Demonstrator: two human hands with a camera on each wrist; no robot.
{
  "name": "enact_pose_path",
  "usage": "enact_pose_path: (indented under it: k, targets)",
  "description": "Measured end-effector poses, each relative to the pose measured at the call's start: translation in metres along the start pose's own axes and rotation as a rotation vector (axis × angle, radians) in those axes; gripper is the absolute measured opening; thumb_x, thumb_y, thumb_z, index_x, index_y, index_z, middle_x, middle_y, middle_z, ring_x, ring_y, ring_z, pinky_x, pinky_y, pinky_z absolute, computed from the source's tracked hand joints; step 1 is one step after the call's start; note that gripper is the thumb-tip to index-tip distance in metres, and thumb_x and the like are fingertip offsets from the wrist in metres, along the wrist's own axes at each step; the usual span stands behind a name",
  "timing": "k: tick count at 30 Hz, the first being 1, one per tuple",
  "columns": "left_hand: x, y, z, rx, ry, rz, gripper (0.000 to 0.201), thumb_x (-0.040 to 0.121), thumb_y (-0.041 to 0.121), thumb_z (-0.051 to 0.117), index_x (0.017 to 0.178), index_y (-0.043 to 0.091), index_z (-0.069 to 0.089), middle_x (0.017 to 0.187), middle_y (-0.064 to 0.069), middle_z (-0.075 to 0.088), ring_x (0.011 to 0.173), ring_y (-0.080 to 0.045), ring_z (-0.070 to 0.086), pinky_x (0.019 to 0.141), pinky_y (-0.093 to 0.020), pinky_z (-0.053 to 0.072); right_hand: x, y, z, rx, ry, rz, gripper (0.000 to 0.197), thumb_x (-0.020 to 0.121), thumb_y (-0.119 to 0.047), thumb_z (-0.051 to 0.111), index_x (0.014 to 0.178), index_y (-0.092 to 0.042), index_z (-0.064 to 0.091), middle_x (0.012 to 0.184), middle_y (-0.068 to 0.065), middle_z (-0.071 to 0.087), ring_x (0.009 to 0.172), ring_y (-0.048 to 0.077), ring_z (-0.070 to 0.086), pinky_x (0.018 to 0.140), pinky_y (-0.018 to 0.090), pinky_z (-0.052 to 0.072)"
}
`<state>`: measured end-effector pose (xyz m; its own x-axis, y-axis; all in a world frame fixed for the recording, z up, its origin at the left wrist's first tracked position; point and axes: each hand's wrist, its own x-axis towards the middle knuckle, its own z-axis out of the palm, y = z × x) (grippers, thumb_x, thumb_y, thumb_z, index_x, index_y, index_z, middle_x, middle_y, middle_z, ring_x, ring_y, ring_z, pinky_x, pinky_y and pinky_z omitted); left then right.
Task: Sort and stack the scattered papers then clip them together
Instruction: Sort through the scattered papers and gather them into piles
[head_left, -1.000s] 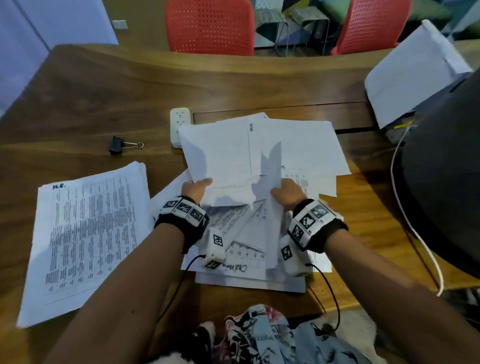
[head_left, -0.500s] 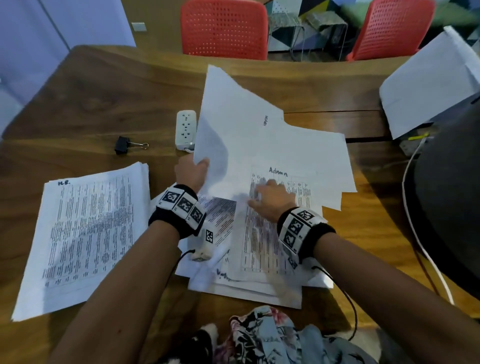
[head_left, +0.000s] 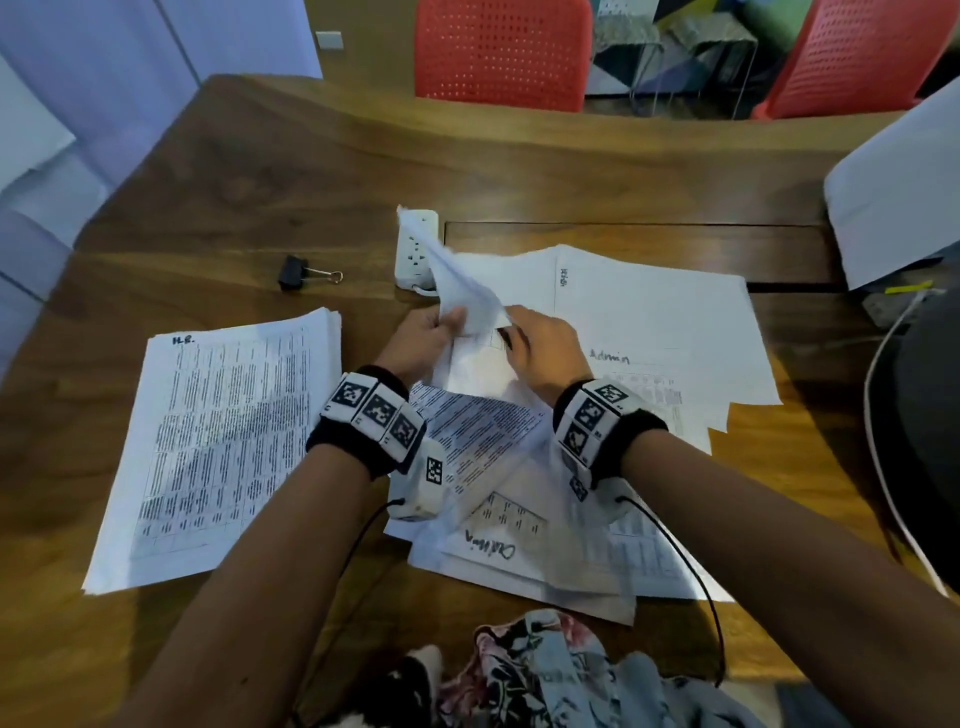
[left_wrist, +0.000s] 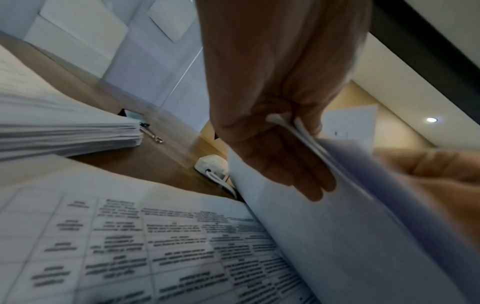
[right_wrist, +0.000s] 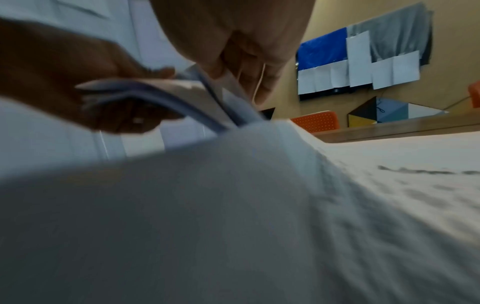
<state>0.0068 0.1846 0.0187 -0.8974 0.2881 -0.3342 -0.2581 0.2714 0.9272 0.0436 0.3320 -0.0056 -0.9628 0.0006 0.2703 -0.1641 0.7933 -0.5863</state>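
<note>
White printed papers (head_left: 649, 322) lie scattered and overlapping across the middle of the wooden table (head_left: 311, 171). A neat stack of printed sheets (head_left: 223, 447) lies at the left. My left hand (head_left: 452, 322) pinches a few lifted sheets (head_left: 452, 275), which stand tilted and almost edge-on above the pile. My right hand (head_left: 511, 325) grips the same sheets at their near edge. The left wrist view shows my thumb and fingers (left_wrist: 298, 168) closed on the sheets (left_wrist: 324, 226). A black binder clip (head_left: 298, 273) lies alone, left of the hands.
A white power strip (head_left: 415, 249) sits just behind the lifted sheets. More white paper (head_left: 893, 197) rests on a dark object at the right edge, with a white cable (head_left: 878, 415) beside it. Two red chairs (head_left: 504, 52) stand beyond the table's far edge.
My right hand left the sheet marked Admin and took hold of the sheets in my left hand. Those sheets dropped from a broad raised face to a narrow, tilted edge.
</note>
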Motion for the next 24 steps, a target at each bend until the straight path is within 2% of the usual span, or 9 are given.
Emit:
enact_pose_path:
  k: [6,9,13,16,17,19,20,22,24]
  targets:
    - [0.007,-0.037,-0.011,0.191,0.114,-0.106,0.036,0.099,0.028,0.042,0.106,-0.003,0.06,0.094,-0.021,0.056,0.091,-0.025,0.055,0.079,-0.035,0.043,0.032,-0.022,-0.031,0.246,0.287,0.067,0.023,0.092,-0.001,0.044,0.081,-0.006,0.063,0.063,0.005,0.059,0.059,0.006,0.048,0.057,0.018,0.039]
    - [0.009,-0.054,-0.02,0.275,0.223,-0.214,0.036,0.097,0.018,0.044,0.114,-0.011,0.058,0.117,-0.031,0.059,0.111,-0.041,0.057,0.093,-0.044,0.046,0.045,-0.034,-0.057,0.437,0.44,0.049,0.024,0.094,-0.007,0.044,0.071,-0.014,0.049,0.061,-0.013,0.038,0.054,-0.008,0.04,0.052,0.008,0.03]
    - [0.012,-0.057,-0.027,0.18,0.319,-0.248,0.058,0.096,0.039,0.042,0.125,-0.01,0.048,0.131,-0.032,0.049,0.122,-0.043,0.048,0.101,-0.048,0.041,0.052,-0.029,-0.091,0.749,0.591,0.107,0.017,0.094,-0.005,0.041,0.086,-0.01,0.056,0.082,-0.003,0.056,0.08,0.009,0.053,0.072,0.022,0.045]
    - [0.007,-0.031,-0.025,0.035,0.288,-0.062,0.059,0.097,0.052,0.025,0.101,0.003,0.057,0.102,-0.016,0.058,0.093,-0.011,0.063,0.082,-0.027,0.048,0.048,0.001,-0.101,0.795,0.623,0.27,0.027,0.092,0.0,0.041,0.08,-0.023,0.049,0.083,-0.004,0.057,0.083,0.014,0.054,0.08,0.027,0.046]
    - [0.005,-0.021,-0.021,-0.069,0.238,-0.034,0.062,0.097,0.055,0.022,0.107,0.005,0.056,0.107,-0.011,0.059,0.096,-0.005,0.062,0.084,-0.024,0.049,0.045,0.015,-0.1,0.732,0.614,0.351,0.028,0.091,-0.002,0.042,0.076,-0.025,0.047,0.08,-0.005,0.055,0.082,0.016,0.052,0.08,0.031,0.045]
    - [0.003,-0.008,-0.015,-0.278,0.109,-0.086,0.083,0.085,0.071,0.023,0.137,0.009,0.042,0.135,-0.013,0.05,0.118,-0.021,0.055,0.097,-0.039,0.047,0.035,0.041,-0.095,0.607,0.564,0.519,0.03,0.088,-0.005,0.045,0.068,-0.028,0.042,0.072,-0.007,0.049,0.078,0.017,0.048,0.076,0.032,0.04]
    - [0.003,-0.006,-0.011,-0.313,0.049,-0.094,0.089,0.081,0.075,0.026,0.14,0.009,0.039,0.131,-0.015,0.053,0.111,-0.025,0.058,0.093,-0.04,0.048,0.028,0.053,-0.091,0.563,0.538,0.588,0.03,0.087,-0.005,0.045,0.067,-0.027,0.041,0.07,-0.007,0.047,0.073,0.016,0.046,0.074,0.031,0.037]
    - [0.001,-0.002,0.001,-0.193,-0.06,-0.056,0.074,0.088,0.064,0.036,0.131,0.007,0.049,0.105,-0.015,0.063,0.085,-0.022,0.057,0.079,-0.034,0.045,0.011,0.07,-0.084,0.475,0.474,0.681,0.019,0.087,-0.006,0.045,0.075,-0.021,0.049,0.075,-0.002,0.049,0.069,0.016,0.046,0.073,0.027,0.034]
    - [0.001,-0.003,0.018,0.042,-0.145,-0.054,0.045,0.089,0.042,0.055,0.11,0.002,0.061,0.097,-0.02,0.063,0.083,-0.024,0.055,0.077,-0.035,0.046,-0.008,0.085,-0.078,0.325,0.372,0.782,0.014,0.091,-0.008,0.046,0.101,-0.012,0.055,0.094,0.009,0.055,0.087,0.022,0.052,0.079,0.027,0.038]
